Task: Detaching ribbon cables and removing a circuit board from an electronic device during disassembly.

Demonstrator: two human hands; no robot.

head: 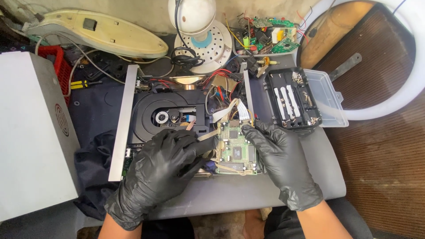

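The left hand (161,170), in a black glove, was laid over the opened disc player (177,119), its fingers pressed against the left edge of a green circuit board (236,148). The board's right edge was gripped by the gloved right hand (283,163), so the board was held between both, just right of the black disc tray (164,116). A clear parts box (305,97) was seen further right, a grey metal cover (31,132) far left.

Head view, looking steeply down, close
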